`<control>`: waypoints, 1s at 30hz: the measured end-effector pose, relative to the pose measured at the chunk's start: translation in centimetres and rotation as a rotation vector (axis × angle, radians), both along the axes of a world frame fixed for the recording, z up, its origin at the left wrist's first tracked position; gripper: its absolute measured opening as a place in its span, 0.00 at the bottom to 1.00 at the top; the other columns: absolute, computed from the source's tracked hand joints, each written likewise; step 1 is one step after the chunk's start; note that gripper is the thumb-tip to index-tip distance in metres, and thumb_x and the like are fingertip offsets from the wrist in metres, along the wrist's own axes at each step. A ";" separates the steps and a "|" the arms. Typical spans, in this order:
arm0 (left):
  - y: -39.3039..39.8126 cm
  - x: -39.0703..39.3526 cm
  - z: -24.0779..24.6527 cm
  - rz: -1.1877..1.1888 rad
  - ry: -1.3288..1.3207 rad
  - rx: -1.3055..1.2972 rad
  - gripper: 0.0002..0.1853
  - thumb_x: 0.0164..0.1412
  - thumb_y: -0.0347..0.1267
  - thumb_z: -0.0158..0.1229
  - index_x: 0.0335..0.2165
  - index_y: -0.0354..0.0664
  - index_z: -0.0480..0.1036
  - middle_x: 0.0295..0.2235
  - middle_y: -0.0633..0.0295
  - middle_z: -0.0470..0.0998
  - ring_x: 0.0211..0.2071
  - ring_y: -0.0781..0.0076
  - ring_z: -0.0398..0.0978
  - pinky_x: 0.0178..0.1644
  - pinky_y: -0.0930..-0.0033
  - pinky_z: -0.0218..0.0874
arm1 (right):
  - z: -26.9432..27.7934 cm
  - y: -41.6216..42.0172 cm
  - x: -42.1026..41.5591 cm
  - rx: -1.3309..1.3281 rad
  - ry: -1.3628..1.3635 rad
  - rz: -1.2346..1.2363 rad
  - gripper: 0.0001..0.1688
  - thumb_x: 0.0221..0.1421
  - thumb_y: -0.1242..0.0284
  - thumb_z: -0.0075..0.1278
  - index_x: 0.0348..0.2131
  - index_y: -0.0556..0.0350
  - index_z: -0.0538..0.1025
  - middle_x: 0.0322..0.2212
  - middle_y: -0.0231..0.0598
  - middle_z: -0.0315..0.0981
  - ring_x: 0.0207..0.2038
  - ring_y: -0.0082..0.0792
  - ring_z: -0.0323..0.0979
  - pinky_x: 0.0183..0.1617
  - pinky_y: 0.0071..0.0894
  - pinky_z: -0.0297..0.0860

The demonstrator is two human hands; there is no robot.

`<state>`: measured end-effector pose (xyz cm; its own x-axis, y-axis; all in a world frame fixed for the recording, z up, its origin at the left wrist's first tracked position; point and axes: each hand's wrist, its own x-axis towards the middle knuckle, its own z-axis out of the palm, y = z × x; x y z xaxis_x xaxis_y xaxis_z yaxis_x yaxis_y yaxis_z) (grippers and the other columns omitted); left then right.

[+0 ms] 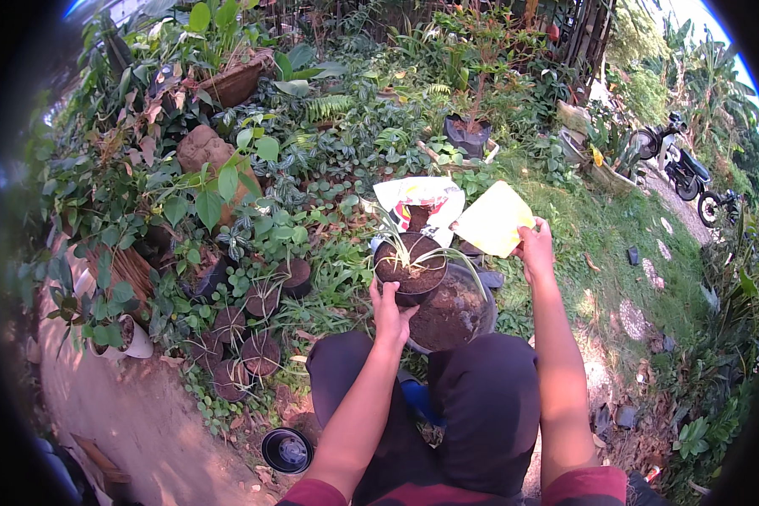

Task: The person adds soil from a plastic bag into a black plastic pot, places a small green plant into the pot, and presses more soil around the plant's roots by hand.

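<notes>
My left hand (390, 316) grips the near side of a black plastic pot (411, 296), which is filled with dark soil and holds a spider plant (405, 253) with long pale-edged leaves. The pot is held up over a wide basin of soil (452, 316). In my right hand (535, 248) is a flat yellow sheet (496, 218), pinched at its lower right corner between thumb and fingers. Just behind the pot lies an open white printed bag (443, 196) with brown soil in its mouth.
Several black pots of soil (260, 354), most with thin-leaved plants, stand at the left. A black pot without soil (287, 450) lies by my left knee. White pots (138, 341) edge the dirt path. Motorcycles (686, 171) stand far right, beyond round stepping stones (632, 319).
</notes>
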<state>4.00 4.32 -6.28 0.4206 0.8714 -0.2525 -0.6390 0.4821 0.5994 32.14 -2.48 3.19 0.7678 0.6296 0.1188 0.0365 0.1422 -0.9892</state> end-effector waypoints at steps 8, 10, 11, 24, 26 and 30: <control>1.3 0.2 -0.2 0.180 0.008 0.089 0.38 0.59 0.33 0.51 0.64 0.57 0.45 0.57 0.58 0.57 0.55 0.58 0.59 0.52 0.35 0.56 | -18.9 -6.4 2.7 -0.346 0.175 -0.090 0.18 0.62 0.76 0.44 0.49 0.50 0.56 0.37 0.45 0.74 0.30 0.38 0.79 0.28 0.39 0.78; 1.5 -0.6 -0.1 0.173 0.007 0.083 0.38 0.59 0.34 0.51 0.64 0.57 0.45 0.58 0.58 0.56 0.56 0.57 0.59 0.53 0.32 0.56 | -24.6 -7.3 2.7 -0.440 0.153 -0.091 0.20 0.61 0.78 0.44 0.49 0.50 0.55 0.37 0.46 0.74 0.31 0.41 0.79 0.28 0.41 0.78; 1.8 -1.4 -0.4 0.180 0.020 0.081 0.37 0.59 0.34 0.51 0.64 0.57 0.45 0.58 0.57 0.55 0.56 0.56 0.58 0.53 0.31 0.55 | -26.9 -7.1 1.6 -0.462 0.172 -0.089 0.20 0.61 0.78 0.45 0.49 0.50 0.55 0.37 0.47 0.74 0.31 0.41 0.79 0.27 0.42 0.78; 4.3 -1.8 -1.3 0.179 0.132 0.040 0.34 0.58 0.36 0.50 0.61 0.56 0.48 0.55 0.57 0.60 0.53 0.57 0.65 0.50 0.41 0.64 | -34.3 -1.8 -1.3 -0.771 0.201 0.148 0.18 0.60 0.78 0.49 0.47 0.53 0.61 0.36 0.44 0.73 0.33 0.40 0.79 0.29 0.44 0.80; 4.5 -0.8 -1.3 0.150 0.109 0.021 0.35 0.59 0.34 0.49 0.63 0.56 0.47 0.56 0.58 0.60 0.53 0.61 0.65 0.48 0.44 0.65 | -32.2 -2.5 -0.1 -0.726 0.327 0.096 0.17 0.62 0.77 0.46 0.48 0.52 0.60 0.38 0.45 0.73 0.33 0.40 0.79 0.31 0.45 0.80; 4.8 0.1 -2.2 0.136 0.096 0.031 0.35 0.59 0.34 0.51 0.62 0.57 0.48 0.55 0.60 0.61 0.53 0.62 0.63 0.49 0.44 0.60 | -25.6 -4.2 2.9 -0.500 0.529 0.175 0.17 0.62 0.77 0.46 0.49 0.53 0.60 0.40 0.46 0.73 0.35 0.40 0.79 0.36 0.43 0.79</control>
<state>4.08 9.17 -8.53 0.2734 0.9267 -0.2577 -0.6358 0.3751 0.6745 35.09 -6.69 -22.37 0.5269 0.6298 -0.5707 -0.4437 -0.3688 -0.8168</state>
